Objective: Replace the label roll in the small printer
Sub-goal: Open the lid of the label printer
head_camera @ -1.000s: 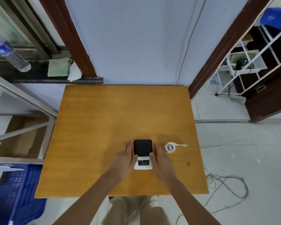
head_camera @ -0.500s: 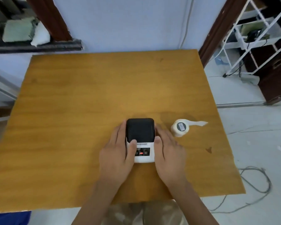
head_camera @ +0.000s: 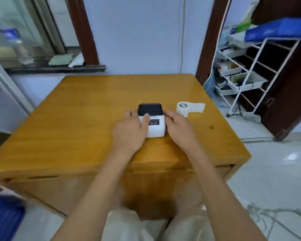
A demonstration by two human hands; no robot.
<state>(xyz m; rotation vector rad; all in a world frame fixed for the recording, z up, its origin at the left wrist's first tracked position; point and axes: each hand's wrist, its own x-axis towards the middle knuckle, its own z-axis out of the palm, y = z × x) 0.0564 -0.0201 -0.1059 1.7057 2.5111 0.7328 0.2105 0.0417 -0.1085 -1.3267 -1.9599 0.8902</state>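
Observation:
A small printer [head_camera: 153, 119], white with a black lid, sits shut on the wooden table [head_camera: 87, 119]. My left hand [head_camera: 130, 131] grips its left side, thumb resting on the front panel. My right hand [head_camera: 178, 129] holds its right side, fingers against the casing. A white label roll [head_camera: 182, 107] lies on the table just right of the printer, with a strip of labels trailing out to the right.
A white wire shelf rack [head_camera: 247, 79] with trays stands to the right of the table. Loose cables [head_camera: 274, 216] lie on the tiled floor at lower right. A blue crate [head_camera: 3, 218] sits at lower left. The wall is behind the table.
The view has dropped lower and tilted up. Both hands stay on the printer's sides. The printer and the label roll have not moved on the table.

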